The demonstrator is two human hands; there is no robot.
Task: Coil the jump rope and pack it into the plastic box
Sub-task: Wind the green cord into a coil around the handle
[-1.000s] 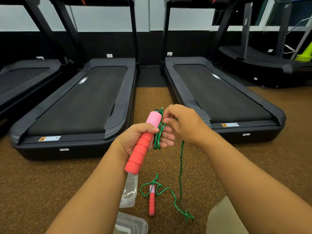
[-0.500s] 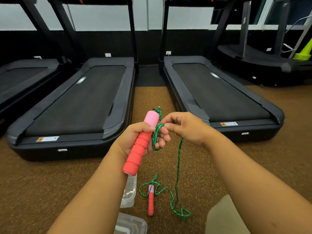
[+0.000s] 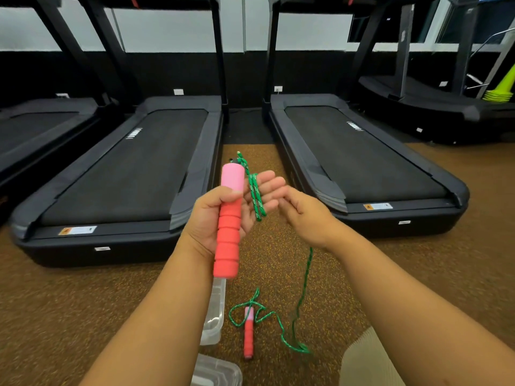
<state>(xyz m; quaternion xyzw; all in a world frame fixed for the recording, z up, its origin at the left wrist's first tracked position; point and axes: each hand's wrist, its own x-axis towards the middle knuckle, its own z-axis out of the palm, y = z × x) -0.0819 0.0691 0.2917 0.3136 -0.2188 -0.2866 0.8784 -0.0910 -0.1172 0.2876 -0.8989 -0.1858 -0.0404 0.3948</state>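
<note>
My left hand point(image 3: 220, 218) grips a pink and red foam jump rope handle point(image 3: 228, 221) upright, thumb across it and fingers spread behind. Short loops of green rope point(image 3: 256, 195) lie over those fingers. My right hand point(image 3: 305, 215) is just right of the loops, fingers curled, and the rope point(image 3: 305, 280) hangs down from beneath it to the floor. The second handle point(image 3: 249, 334) lies on the floor amid slack rope. A clear plastic box point(image 3: 214, 321) stands on the floor under my left forearm, partly hidden. Another clear plastic piece point(image 3: 220, 370) shows at the bottom edge.
Two black treadmills point(image 3: 131, 174) point(image 3: 359, 160) stand ahead on the brown speckled floor, a narrow strip between them. Further machines sit at far left and right. Stacked yellow-green cones point(image 3: 501, 90) stand at the right edge. A beige-clad knee point(image 3: 365, 360) is at the bottom right.
My left fingers have opened out behind the handle and the rope loops now lie across them. My right hand has drawn back to the right and lowered slightly. Slack on the floor shifted a little.
</note>
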